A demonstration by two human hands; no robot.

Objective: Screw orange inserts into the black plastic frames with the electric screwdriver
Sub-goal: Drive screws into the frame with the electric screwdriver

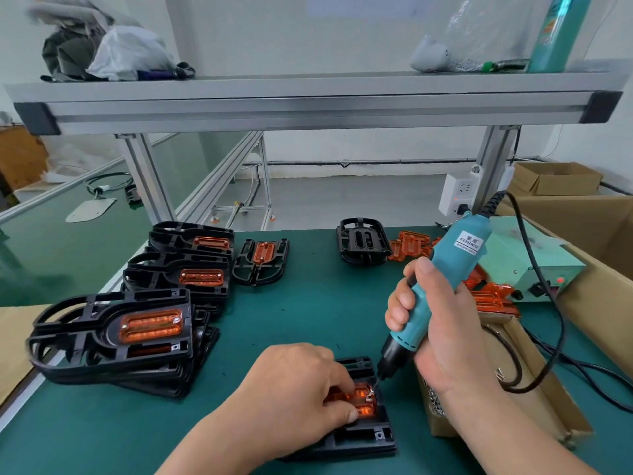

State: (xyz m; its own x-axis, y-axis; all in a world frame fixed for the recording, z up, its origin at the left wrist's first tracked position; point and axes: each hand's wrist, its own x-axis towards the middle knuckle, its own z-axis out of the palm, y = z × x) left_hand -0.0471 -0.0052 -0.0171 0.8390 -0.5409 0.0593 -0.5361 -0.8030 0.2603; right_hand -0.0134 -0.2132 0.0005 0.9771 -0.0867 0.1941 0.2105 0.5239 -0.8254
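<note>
- Near the front edge of the matt green worktop [308, 310]: a flat black frame [363, 437] of hard ribbed plastic with rectangular cut-outs
- Seated in its recess: a glossy, see-through orange insert [363, 402], a rounded oblong with a small metal screw at its right end
- Bearing down on that insert: the left hand [294, 389], fingers curled, forefinger and thumb tips gripping it
- Wrapped round the teal electric screwdriver [459, 255]: the right hand [442, 323], fingers closed on the smooth plastic grip
- Tool tilted, black nose and thin steel bit down at the screw
- On the tool's upper body: a white label, Chinese characters above "KEENW…", the rest unreadable
- At the left: leaning stacks of finished frames [109, 337], each with an orange oblong fitted; two silver screw heads on the nearest
- Farther back: bare black frames [363, 245] just beside a loose heap of orange pieces [411, 245]
- Just beside the right wrist: a brown cardboard box [513, 399] with small silvery screws [435, 402] inside
- Behind it: a teal metal power box [520, 258] with a red light, and a black cable [548, 303] looping from the tool
</note>
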